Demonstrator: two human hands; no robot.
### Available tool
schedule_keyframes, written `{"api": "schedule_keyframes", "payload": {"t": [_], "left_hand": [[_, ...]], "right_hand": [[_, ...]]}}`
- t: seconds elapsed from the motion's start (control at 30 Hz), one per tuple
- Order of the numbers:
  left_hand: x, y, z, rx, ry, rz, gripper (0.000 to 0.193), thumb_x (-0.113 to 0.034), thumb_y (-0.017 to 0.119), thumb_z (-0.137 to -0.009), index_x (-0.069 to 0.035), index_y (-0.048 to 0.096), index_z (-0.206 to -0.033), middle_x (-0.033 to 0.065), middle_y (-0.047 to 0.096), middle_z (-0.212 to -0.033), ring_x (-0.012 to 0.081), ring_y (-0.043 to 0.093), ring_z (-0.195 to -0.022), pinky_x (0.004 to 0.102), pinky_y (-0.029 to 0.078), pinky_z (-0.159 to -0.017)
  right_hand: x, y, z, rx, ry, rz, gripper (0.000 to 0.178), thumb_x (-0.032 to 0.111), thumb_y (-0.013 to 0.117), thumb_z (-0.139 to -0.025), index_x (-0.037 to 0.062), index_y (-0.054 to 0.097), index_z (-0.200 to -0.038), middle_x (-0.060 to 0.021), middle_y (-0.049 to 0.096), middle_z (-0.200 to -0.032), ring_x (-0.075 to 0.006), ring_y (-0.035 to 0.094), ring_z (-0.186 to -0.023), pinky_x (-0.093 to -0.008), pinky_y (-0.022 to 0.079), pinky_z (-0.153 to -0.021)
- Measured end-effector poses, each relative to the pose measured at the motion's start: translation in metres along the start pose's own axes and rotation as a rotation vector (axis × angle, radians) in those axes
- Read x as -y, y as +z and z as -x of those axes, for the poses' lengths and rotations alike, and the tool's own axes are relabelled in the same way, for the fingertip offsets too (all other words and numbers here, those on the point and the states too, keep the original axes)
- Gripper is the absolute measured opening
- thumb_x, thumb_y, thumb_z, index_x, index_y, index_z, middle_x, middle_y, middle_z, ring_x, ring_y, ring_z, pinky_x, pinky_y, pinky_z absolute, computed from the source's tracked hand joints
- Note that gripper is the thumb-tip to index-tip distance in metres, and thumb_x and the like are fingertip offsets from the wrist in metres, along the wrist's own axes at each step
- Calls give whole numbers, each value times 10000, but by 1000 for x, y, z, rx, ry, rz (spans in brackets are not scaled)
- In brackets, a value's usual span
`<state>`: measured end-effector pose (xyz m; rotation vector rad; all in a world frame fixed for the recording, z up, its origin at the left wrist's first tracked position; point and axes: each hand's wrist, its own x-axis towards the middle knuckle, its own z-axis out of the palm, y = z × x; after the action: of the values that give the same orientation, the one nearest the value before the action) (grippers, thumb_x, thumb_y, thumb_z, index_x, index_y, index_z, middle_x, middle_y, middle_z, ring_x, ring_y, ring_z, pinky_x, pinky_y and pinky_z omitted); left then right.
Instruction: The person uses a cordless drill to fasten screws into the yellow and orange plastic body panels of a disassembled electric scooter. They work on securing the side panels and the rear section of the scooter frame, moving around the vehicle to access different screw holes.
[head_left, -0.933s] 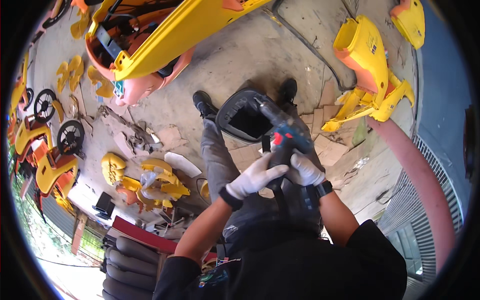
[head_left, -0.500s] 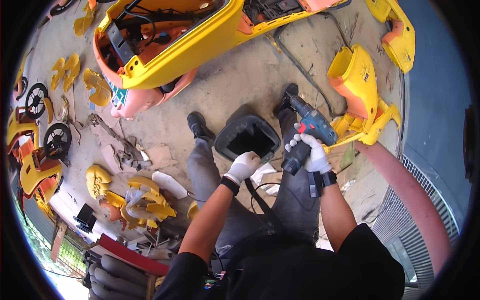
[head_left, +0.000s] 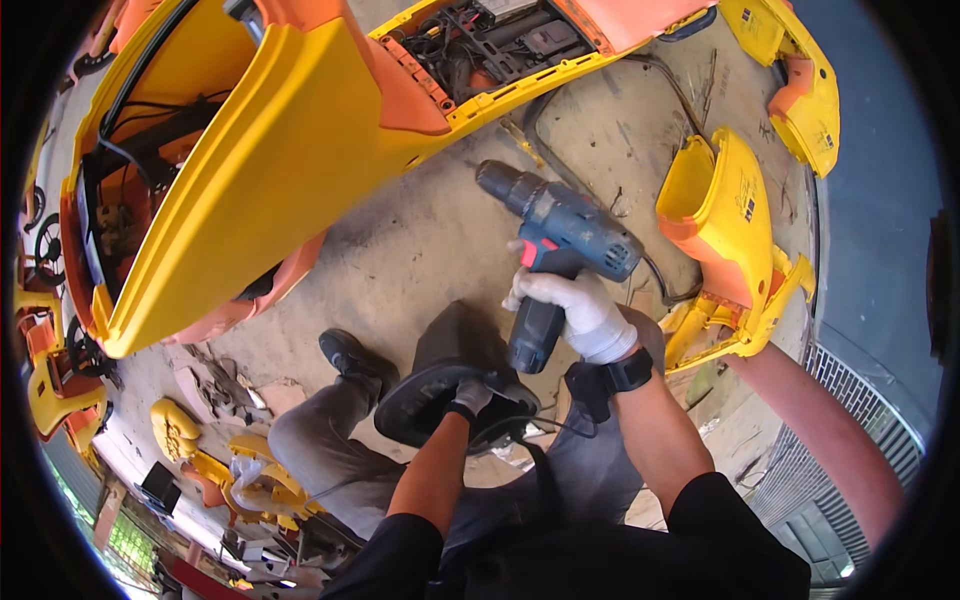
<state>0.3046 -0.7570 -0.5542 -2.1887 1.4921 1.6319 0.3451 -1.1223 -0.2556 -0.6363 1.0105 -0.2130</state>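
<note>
My right hand [head_left: 592,318], in a white glove, is wrapped round the grip of a blue-and-black cordless drill [head_left: 572,225] with a red trigger. Its chuck points to the upper left, away from me. Between my legs sits a black, open-mouthed, bag-like container [head_left: 452,335] with a dark strap [head_left: 542,485] running back toward my waist. Inside its mouth is my gloved left hand [head_left: 472,395]; its fingers are lost in the dark interior. Ahead stands a large yellow-and-orange vehicle body [head_left: 270,160], with wiring and mechanical parts showing in its open bay [head_left: 490,50].
To the right lie loose yellow-and-orange panels [head_left: 720,215] and a black hose [head_left: 680,290]. A pink pipe [head_left: 820,420] and a metal grating [head_left: 800,470] run along that side. Yellow parts [head_left: 180,430] and scraps [head_left: 215,390] litter the floor at left.
My left hand has gone from above the container's rim down into it. The drill has risen toward the upper left in my right hand. The vehicle body looks nearer as my view shifts.
</note>
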Motion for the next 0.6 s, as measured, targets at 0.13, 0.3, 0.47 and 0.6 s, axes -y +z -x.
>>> {"api": "schedule_keyframes", "payload": {"t": [0.13, 0.3, 0.47, 0.6], "left_hand": [[3, -7, -23, 126, -69, 0, 232, -203, 565, -893, -68, 739, -964, 162, 730, -976, 297, 710, -953, 413, 553, -810], [-1, -23, -33, 155, -127, 170, 229, -202, 567, -891, -67, 739, -960, 163, 729, -973, 298, 709, -950, 413, 553, -808], [16, -29, -31, 138, -168, 218, 227, -201, 568, -889, -67, 739, -957, 163, 729, -970, 299, 709, -946, 413, 553, -806], [23, -32, -32, 136, -174, 217, 225, -200, 569, -888, -66, 738, -954, 163, 729, -968, 300, 708, -943, 413, 552, -805]], "right_hand": [[-4, 5, -20, 96, -9, 111, 489, 104, 676, -866, -30, 517, -1309, -36, 653, -878, -154, 661, -832, -315, 521, -838], [6, 2, -26, 161, -54, 175, 513, 92, 699, -842, -30, 527, -1310, -38, 654, -913, -150, 659, -849, -328, 531, -846], [5, 13, -41, 277, -92, 250, 489, 103, 702, -865, -33, 531, -1303, -33, 637, -902, -137, 639, -840, -307, 526, -832], [-4, 14, -48, 348, -172, 370, 453, 91, 695, -871, -11, 543, -1286, -24, 635, -897, -118, 629, -844, -291, 515, -830]]}}
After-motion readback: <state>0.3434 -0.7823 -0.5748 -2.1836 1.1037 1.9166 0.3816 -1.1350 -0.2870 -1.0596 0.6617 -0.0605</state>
